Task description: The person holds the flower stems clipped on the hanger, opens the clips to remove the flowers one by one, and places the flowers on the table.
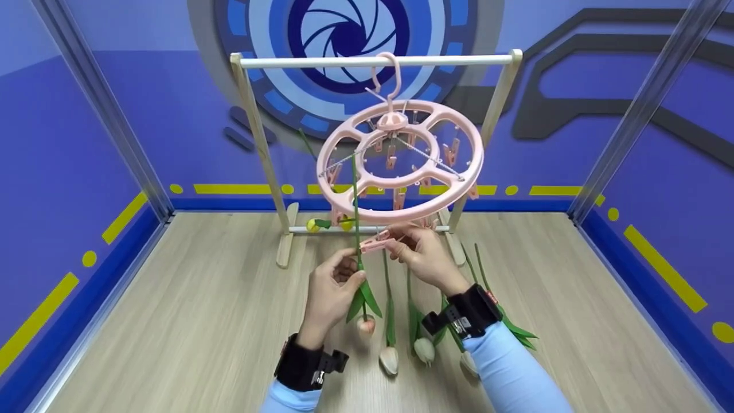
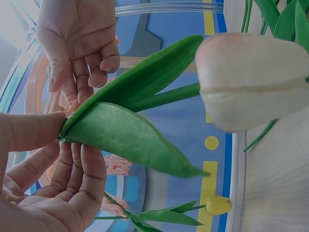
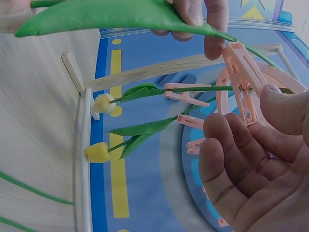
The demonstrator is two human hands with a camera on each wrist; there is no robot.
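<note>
My left hand (image 1: 330,292) pinches the green stem of an artificial tulip (image 2: 251,79), just by its leaves. The pale pinkish-white bloom hangs downward and the stem points up in front of the ring. With thumb and fingers, my right hand (image 1: 423,257) grips a pink clothespin (image 1: 375,242) below the front rim of the round pink hanger (image 1: 395,215). In the right wrist view the clothespin's far end sits right at the tulip's stem. Two tulips, one yellow (image 3: 98,152) and one pale yellow (image 3: 104,103), hang upside down from other clothespins.
A wooden rack with a white top bar (image 1: 321,62) carries the hanger by its hook. Several whitish tulips, including one white tulip (image 1: 389,361), lie on the wooden table (image 1: 189,321), partly under my right forearm. Blue panels (image 1: 69,149) enclose the sides and back.
</note>
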